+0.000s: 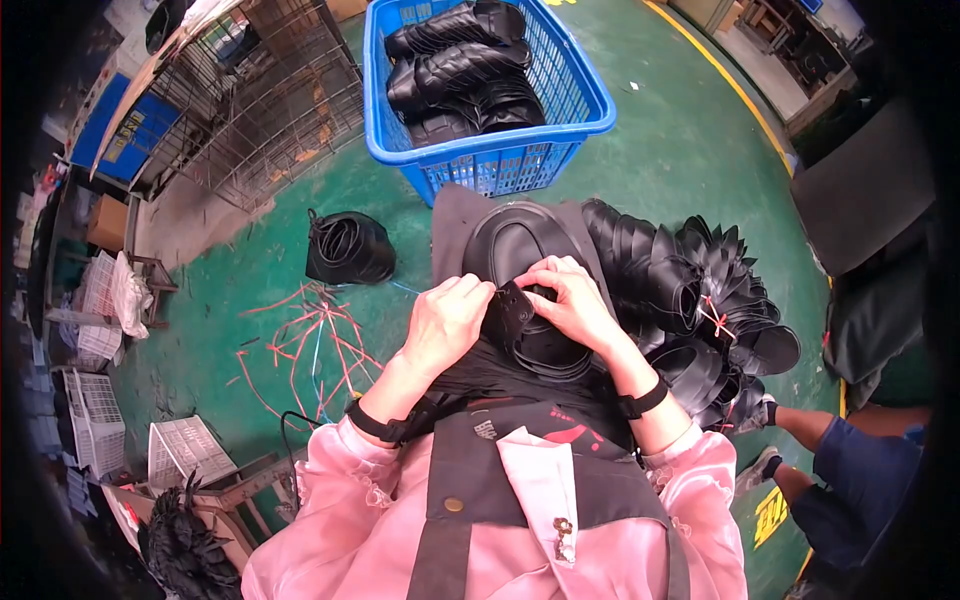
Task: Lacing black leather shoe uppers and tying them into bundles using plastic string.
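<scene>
Head view: both hands work at lap centre. Task piece is the black flap (514, 314), between the hands, over a bundle of curved black pieces (520, 222) on the lap. Right hand (574, 308) at 3 o'clock of the flap: thumb and forefinger clamped on it. Left hand (448, 318) at 9 o'clock: thumb and forefinger together at the flap's left edge; can't tell what's between the tips. Blue basket (490, 153) of black rolls at 12, black bundle (350, 250) at 10, red strips (325, 325) at 9, black stacks (650, 265) at 3. Step in hand, my read: fine two-handed work on the flap edge. Next move calls for right pinch steady, left fingertips precise.
</scene>
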Tool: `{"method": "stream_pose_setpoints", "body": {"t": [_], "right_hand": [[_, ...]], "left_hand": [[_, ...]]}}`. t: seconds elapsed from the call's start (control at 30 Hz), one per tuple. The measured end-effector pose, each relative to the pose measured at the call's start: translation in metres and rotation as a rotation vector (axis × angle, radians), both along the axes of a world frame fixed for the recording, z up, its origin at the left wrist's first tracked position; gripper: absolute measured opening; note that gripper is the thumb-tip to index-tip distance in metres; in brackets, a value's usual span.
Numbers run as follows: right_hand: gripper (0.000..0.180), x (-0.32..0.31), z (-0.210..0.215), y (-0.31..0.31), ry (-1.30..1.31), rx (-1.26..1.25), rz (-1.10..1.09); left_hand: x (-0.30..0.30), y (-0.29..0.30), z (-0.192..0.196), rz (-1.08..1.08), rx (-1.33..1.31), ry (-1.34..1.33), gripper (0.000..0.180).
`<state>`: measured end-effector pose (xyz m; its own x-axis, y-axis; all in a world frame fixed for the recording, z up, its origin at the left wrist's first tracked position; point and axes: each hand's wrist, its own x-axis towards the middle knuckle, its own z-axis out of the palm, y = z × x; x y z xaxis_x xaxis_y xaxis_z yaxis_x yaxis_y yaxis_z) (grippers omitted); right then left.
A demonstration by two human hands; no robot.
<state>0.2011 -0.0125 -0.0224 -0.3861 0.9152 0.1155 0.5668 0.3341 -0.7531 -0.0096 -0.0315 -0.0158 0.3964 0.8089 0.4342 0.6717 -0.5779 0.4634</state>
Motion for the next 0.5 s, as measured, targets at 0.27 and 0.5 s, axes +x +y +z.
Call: {"method": "stream_pose_setpoints", "body": {"t": [0.27,0.5], "right_hand": [[0.019,-0.001,-0.003,0.005,-0.001,-0.001,0.008],[0.014,-0.005,-0.006,0.010,-0.055,-0.072,0.005]], "left_hand": [[0.011,0.003,-0.002,-0.017,0.051,0.076,0.010],[0.017,0.005,-0.003,0.045,0.027,0.073,0.011]]}}
